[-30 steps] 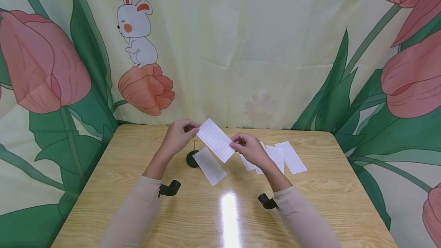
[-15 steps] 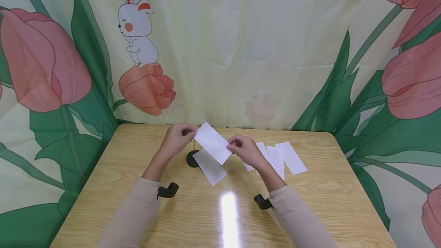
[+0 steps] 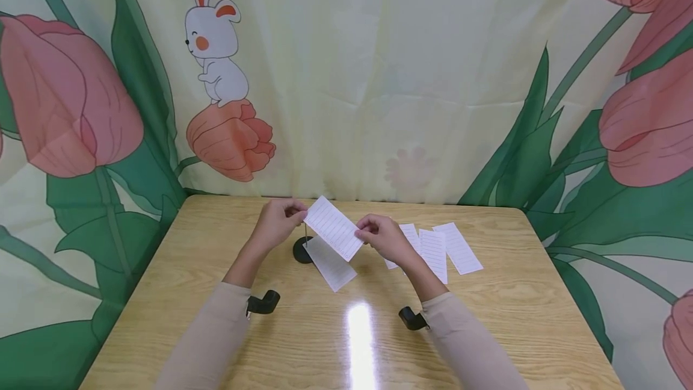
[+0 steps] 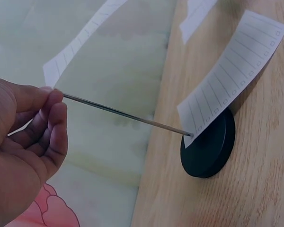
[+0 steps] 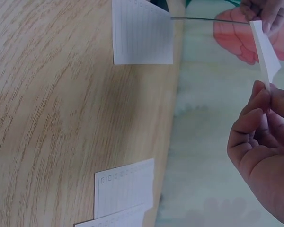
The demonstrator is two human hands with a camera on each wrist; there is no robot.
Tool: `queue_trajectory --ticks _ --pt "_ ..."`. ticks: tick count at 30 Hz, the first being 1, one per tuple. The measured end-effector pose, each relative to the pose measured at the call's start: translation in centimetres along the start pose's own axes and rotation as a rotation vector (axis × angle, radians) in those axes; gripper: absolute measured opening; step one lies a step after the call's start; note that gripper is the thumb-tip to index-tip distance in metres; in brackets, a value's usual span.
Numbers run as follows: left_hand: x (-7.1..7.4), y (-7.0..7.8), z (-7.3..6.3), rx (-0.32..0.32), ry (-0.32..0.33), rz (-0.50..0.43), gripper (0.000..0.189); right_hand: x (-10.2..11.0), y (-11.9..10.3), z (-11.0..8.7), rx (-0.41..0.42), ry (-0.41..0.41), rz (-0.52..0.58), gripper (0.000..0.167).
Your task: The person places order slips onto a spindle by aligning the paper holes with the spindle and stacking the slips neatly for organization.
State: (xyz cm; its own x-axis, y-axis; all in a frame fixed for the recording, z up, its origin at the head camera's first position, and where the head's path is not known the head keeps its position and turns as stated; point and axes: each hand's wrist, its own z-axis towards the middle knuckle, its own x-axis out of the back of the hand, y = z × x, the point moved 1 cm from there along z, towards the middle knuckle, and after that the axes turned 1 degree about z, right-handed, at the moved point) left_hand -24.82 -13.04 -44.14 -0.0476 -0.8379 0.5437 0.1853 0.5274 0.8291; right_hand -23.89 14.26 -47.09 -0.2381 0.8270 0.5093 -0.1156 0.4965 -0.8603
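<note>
The table (image 3: pixel 303 342) lay across the lower frame, before the curtain (image 3: pixel 352 77). Just left of centre stood the spike stand (image 3: pixel 300 252), a lower sheet (image 3: pixel 331 266) on its rod (image 4: pixel 128 116). Above that sheet, a held sheet (image 3: pixel 332 227) spanned from left hand (image 3: pixel 275 224) to right hand (image 3: pixel 384 238); three loose sheets (image 3: pixel 434 253) lay right of centre.

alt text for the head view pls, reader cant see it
A person's left hand and right hand hold a lined white paper slip between them above a wooden table. Beneath it, a second slip is pierced near one end by a thin rod on a round black base. Three more slips lie to the right, before a tulip-printed curtain.
</note>
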Motion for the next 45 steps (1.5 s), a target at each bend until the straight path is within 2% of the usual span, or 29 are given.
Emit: queue_trajectory --ticks 12,30,45 --pt "0.0 -0.1 0.1 0.044 -0.002 -0.008 0.01 -0.1 -0.1 0.1 -0.009 -0.014 0.003 0.01" --pt "0.1 -0.3 0.6 0.047 -0.015 -0.014 0.01 -0.2 -0.1 0.5 -0.017 -0.008 -0.018 0.01" --pt "0.1 -0.7 1.0 0.078 -0.035 -0.04 0.011 -0.2 -0.1 0.6 -0.012 -0.012 -0.018 0.01"
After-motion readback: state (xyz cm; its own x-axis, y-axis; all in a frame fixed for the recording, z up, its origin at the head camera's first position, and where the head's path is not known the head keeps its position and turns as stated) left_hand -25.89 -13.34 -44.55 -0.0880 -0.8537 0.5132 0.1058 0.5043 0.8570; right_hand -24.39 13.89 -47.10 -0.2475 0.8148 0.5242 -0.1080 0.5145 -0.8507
